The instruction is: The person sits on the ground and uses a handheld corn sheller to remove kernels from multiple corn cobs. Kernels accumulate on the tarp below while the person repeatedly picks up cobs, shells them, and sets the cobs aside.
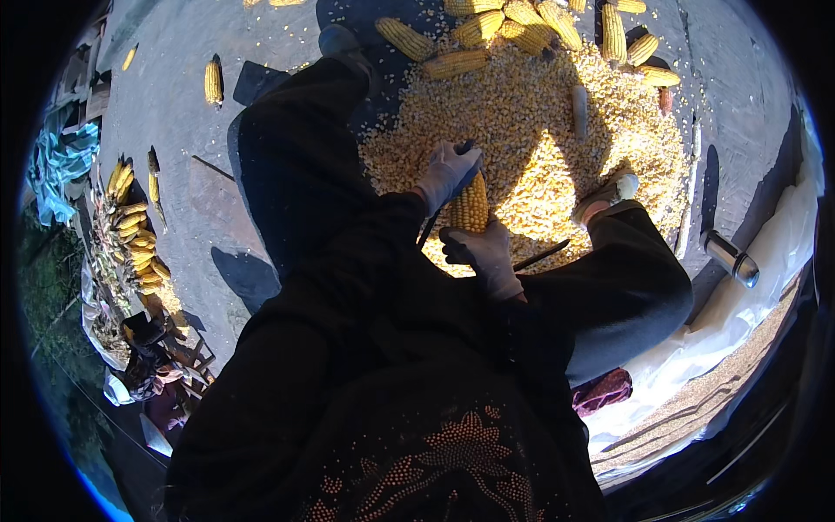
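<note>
My right hand (486,253), in a pale work glove with a dark palm, grips the lower end of a yellow ear of corn (470,205). My left hand (449,173), gloved the same way, closes around the ear's upper end. Both hands are between my knees, above a wide heap of loose corn kernels (443,117). A thin dark bar (541,255) sticks out beside my right hand, and another dark bar (428,228) shows under my left wrist. What they belong to is hidden.
Several ears of corn (479,29) lie at the heap's far edge, near a bare cob (580,112). A metal flask (730,258) is at right by a white sheet (708,336). Far left are piled ears (138,245) and a person (153,359).
</note>
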### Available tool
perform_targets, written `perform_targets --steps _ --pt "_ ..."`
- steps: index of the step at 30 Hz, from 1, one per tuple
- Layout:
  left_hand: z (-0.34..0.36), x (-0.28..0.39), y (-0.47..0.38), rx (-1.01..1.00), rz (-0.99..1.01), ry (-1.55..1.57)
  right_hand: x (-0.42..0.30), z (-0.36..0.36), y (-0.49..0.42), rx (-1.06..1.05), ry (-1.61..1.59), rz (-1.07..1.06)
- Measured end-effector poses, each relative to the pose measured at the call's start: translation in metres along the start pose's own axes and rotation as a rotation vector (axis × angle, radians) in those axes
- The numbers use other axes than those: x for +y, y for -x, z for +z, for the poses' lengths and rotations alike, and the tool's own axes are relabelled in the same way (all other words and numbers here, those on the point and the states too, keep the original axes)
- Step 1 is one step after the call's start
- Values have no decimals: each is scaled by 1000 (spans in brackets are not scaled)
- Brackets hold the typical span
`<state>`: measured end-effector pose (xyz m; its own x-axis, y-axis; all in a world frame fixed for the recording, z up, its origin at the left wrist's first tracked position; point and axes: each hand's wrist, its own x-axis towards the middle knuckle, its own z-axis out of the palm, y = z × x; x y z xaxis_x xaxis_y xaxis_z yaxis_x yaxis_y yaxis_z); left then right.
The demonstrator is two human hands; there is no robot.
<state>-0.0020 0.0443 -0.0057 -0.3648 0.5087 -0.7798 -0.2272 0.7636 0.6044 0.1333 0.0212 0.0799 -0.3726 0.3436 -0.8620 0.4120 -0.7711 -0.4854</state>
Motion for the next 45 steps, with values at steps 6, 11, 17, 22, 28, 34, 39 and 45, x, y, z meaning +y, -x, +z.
perform_targets --steps 6,11,17,22,28,34,39,45 --pt "-6 -3 -2 -221 -62 442 -1 -3 14 -145 -355 4" --pt "-8 -5 -3 -277 -115 529 1 -7 20 -248 -564 -48" --pt "-1 -8 -10 -77 -130 212 4 11 -14 366 772 -182" --pt "-2 19 14 93 -78 -177 11 13 -18 364 670 -292" --pt "-4 22 29 -32 -98 368 6 -6 7 -126 -533 103" --pt "-4 11 5 -138 -96 110 -7 15 -7 357 955 -104" --pt "-5 -9 -11 -8 -14 -163 0 11 -5 203 582 -153" --pt "-3 6 6 -193 -89 247 9 -1 1 -1 -267 -32"
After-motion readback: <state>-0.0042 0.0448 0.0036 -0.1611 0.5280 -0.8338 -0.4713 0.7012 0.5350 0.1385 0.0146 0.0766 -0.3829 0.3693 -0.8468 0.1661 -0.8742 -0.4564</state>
